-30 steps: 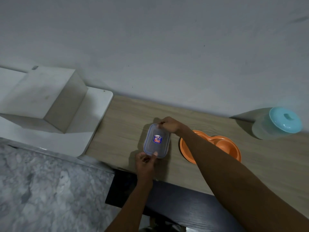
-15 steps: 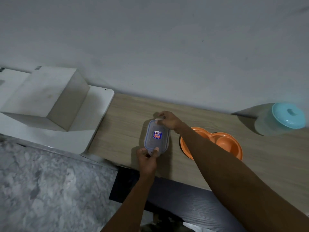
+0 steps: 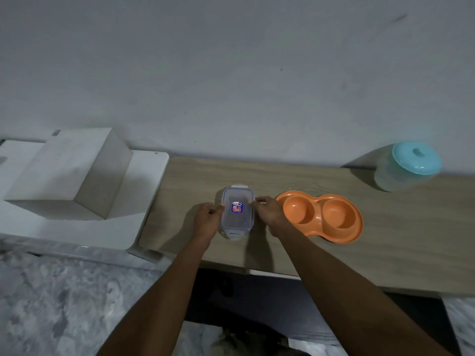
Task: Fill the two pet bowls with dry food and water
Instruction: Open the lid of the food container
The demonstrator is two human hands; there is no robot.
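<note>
Lid-opening was the step in hand. The clear container (image 3: 237, 213), blue-rimmed lid on and label up, was stood on the wooden counter (image 3: 411, 240), with the orange double bowl (image 3: 321, 218) near on its right and the two not touching. The container was clamped from both long sides: the left hand (image 3: 207, 219) was curled against the left edge with its thumb laid on the lid rim, and the right hand (image 3: 268, 210) was set against the right edge, fingertips pinched at the rim. White latch tabs were seen sticking out at the far and near ends, so those two were judged undone. Whether the side latches had been freed under the fingers could not be told in the dim light. Both wells of the bowl were seen bare, nothing poured. The jug with the teal lid (image 3: 408, 165) was stood well off to the right by the wall, capped and untouched. The task was therefore judged barely begun. Called for next: any side latches flipped outward, the lid lifted straight up with the base pinned to the counter, the lid set aside, and the container tipped over one well.
</note>
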